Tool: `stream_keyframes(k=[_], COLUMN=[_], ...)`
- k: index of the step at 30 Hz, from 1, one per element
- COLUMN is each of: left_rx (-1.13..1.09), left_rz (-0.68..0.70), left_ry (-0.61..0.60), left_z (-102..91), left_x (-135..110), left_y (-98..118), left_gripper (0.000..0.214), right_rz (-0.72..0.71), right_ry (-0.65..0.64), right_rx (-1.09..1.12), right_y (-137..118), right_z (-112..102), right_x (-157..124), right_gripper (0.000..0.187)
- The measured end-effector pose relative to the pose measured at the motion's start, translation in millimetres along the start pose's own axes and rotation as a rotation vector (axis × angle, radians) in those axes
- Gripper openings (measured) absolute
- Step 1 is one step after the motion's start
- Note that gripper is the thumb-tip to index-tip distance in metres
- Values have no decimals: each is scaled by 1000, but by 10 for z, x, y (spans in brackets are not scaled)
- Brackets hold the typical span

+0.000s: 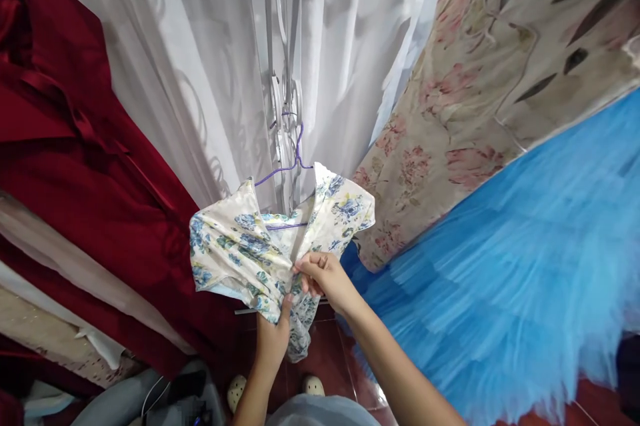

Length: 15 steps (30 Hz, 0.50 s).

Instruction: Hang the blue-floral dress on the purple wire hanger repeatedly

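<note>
One white, blue-floral fabric top (253, 243) hangs on the thin purple hanger (298, 158); below it, right hand (324, 274) pinches the front edge, left hand (273, 334) clamps cloth; uneven tugging could slip a shoulder off.

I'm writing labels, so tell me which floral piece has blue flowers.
The pale garment on the purple hanger, held by the left hand and right hand; the beige cloth at picture right shows pink flowers instead.
</note>
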<state>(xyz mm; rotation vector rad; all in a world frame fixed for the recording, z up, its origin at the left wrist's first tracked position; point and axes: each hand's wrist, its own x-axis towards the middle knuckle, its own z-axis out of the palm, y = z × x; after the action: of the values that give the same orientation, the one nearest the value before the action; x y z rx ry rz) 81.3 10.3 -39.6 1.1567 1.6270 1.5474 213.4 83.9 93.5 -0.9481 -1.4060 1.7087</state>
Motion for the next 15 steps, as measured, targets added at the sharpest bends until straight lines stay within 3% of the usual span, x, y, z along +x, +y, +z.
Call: stream_keyframes(k=[3,7,10,15], left_rx=[16,14,-27,-109], left_rz=[56,140,80,-34], left_ry=[36,99,101,91], left_z=[68,192,238,236], left_x=[35,73,72,42], left_y=[-26,-16,-44,-151], left_gripper=[58,57,51,50], right_rz=[-138,-347,-412,-486], right_ry=[103,140,153,201], right_rx=[111,252,339,383], right_y=[-315,-843,-1116,-1317], right_z=[2,13,29,79], right_x=[91,352,545,720], right_gripper=[26,25,22,16])
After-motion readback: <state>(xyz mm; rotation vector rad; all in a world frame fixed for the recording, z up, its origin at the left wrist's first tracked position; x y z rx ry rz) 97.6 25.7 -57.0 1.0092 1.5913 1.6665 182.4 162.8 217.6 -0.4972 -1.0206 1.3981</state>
